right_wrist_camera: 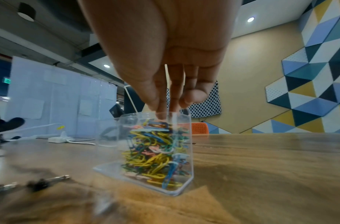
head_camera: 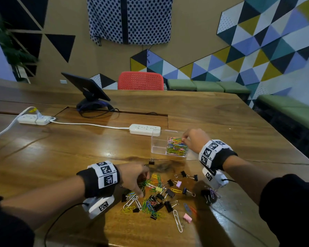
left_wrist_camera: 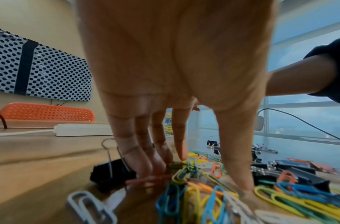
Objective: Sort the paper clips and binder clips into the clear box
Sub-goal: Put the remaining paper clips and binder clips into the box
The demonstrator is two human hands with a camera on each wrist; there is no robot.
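Observation:
The clear box (head_camera: 157, 145) (right_wrist_camera: 184, 188) stands on the wooden table; its right compartment is heaped with coloured paper clips (head_camera: 176, 147) (right_wrist_camera: 155, 153) and its left one shows nothing inside. My right hand (head_camera: 185, 139) (right_wrist_camera: 163, 112) hovers over that heap, thumb and fingertips bunched on a blue paper clip (right_wrist_camera: 158, 124) at the top. Nearer me lies a loose pile of paper clips and black binder clips (head_camera: 155, 193) (left_wrist_camera: 194, 197). My left hand (head_camera: 141, 186) (left_wrist_camera: 194, 169) rests on the pile's left side, straight fingers (left_wrist_camera: 155, 163) and thumb touching clips.
A lone black binder clip (head_camera: 151, 161) sits between pile and box. A pink binder clip (head_camera: 187, 217) and a large white paper clip (head_camera: 177, 221) lie at the pile's near edge. A white power strip (head_camera: 144, 129) lies just behind the box; a tablet stand (head_camera: 86, 88) stands farther back.

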